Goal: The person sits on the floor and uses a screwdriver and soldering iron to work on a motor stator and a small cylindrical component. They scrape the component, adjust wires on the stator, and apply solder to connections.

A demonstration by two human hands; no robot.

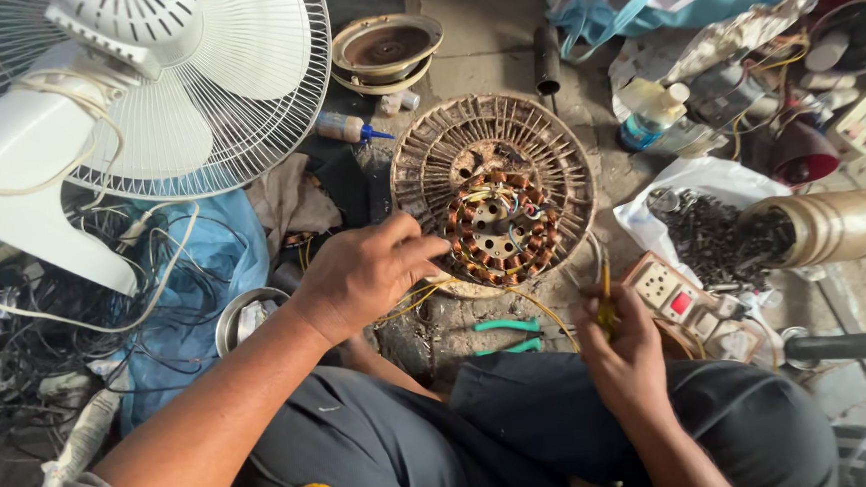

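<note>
The person's dark-trousered knees (564,416) are filling the bottom edge. Above them, the left hand (360,273) is lying with fingers spread loosely on the round fan motor (493,185), resting on the floor, while the right hand (619,337) is pinching yellow wires (547,307) beside green-handled pliers (509,335).

white pedestal fan (143,81) upper left; green-handled pliers (507,335) on floor; screw pile (708,237) right.

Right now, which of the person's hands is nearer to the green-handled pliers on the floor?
Right. The right hand, gripping a thin yellow tool, sits just beside the green-handled pliers. The left hand is farther up, resting on the motor stator.
</note>
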